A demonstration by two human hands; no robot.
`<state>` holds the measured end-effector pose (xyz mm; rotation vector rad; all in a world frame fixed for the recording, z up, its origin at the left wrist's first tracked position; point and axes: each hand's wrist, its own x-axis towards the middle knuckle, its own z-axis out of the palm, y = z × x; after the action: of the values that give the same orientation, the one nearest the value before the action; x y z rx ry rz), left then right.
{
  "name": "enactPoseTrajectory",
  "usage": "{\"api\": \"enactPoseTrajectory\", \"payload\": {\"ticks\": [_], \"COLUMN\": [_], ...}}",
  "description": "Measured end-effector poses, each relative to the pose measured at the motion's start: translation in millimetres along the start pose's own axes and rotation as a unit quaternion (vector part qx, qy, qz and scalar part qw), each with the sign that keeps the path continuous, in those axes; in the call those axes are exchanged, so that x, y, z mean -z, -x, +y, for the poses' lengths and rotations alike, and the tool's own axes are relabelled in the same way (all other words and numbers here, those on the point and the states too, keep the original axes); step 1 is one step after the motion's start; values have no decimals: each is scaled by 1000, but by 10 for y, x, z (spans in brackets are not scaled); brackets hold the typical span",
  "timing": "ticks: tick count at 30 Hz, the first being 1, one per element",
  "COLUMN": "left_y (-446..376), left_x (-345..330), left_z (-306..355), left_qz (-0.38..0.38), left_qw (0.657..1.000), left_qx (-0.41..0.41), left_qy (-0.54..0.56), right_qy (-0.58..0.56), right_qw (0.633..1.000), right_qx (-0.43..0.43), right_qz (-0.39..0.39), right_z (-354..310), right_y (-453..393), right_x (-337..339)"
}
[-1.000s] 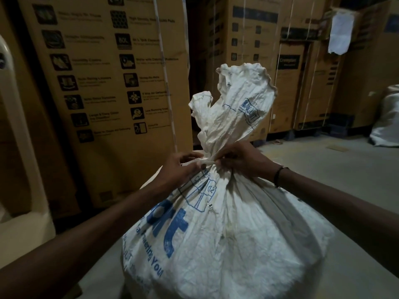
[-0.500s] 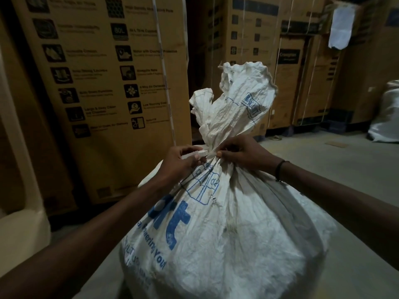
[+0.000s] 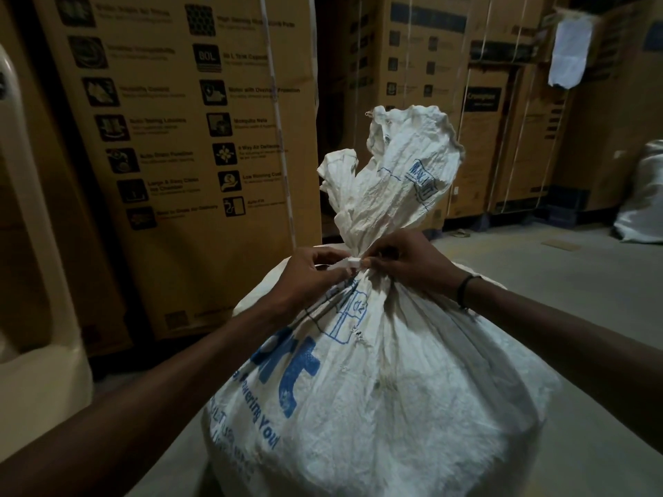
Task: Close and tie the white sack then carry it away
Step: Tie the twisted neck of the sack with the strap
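A full white woven sack [image 3: 387, 399] with blue print stands upright on the floor in front of me. Its top is bunched into a narrow neck, and the loose mouth [image 3: 398, 170] flares upward above it. A white tie strip [image 3: 349, 262] wraps the neck. My left hand [image 3: 308, 278] pinches the strip's end on the left side of the neck. My right hand [image 3: 409, 261] grips the strip and the neck from the right, its fingertips meeting the left hand's.
Tall printed cardboard boxes [image 3: 193, 145] stand close behind the sack, with more boxes [image 3: 445, 102] stacked further back. A cream plastic unit [image 3: 32, 317] is at the left edge. Another white sack [image 3: 642, 206] lies at the far right on the concrete floor [image 3: 559, 278].
Both hands have stayed at the neck, working the tie strip. The left fingers have shifted their pinch on the strip's end. The sack has barely moved.
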<state>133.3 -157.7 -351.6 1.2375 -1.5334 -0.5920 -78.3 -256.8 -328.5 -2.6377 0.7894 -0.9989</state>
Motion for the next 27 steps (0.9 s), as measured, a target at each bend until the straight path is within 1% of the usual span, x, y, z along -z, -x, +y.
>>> {"api": "enactPoseTrajectory", "payload": {"ticks": [2, 3, 5, 6, 7, 9, 11, 13, 18, 22, 25, 27], "left_y": [-5, -4, -35, -52, -63, -77, -97, -118, -124, -102, -94, -99], "left_x": [6, 14, 28, 38, 45, 46, 35, 7, -49, -73, -77, -66], "left_z": [35, 62, 89, 97, 105, 71, 7, -48, -49, -55, -59, -72], "left_qz": [-23, -43, -70, -75, -75, -68, -43, -13, -6, 15, 17, 3], "left_qw": [1000, 997, 980, 976, 976, 988, 996, 999, 999, 1000, 999, 1000], "left_qx": [14, 33, 86, 103, 109, 89, 60, 45, 24, -8, -26, -20], "left_qy": [16, 60, 163, 178, 171, 110, 49, 17, 27, 24, 19, 16], "right_qy": [-6, -17, -41, -52, -62, -76, -81, -65, -43, -24, -36, -17], "right_qw": [1000, 1000, 999, 998, 998, 997, 996, 998, 999, 998, 999, 999], "right_qx": [8, 6, -5, -7, -8, -15, -22, -9, 4, 59, 37, 31], "right_qz": [7, 12, 25, 29, 29, 18, 1, -9, 1, -16, 10, 18], "right_z": [-2, -1, -10, -9, -13, -24, -36, -41, -36, -57, -184, -252], "right_y": [16, 27, 50, 57, 63, 73, 70, 61, 105, 134, 188, 212], "right_x": [3, 3, 0, -3, -9, -17, -5, 8, 49, 106, 79, -3]}}
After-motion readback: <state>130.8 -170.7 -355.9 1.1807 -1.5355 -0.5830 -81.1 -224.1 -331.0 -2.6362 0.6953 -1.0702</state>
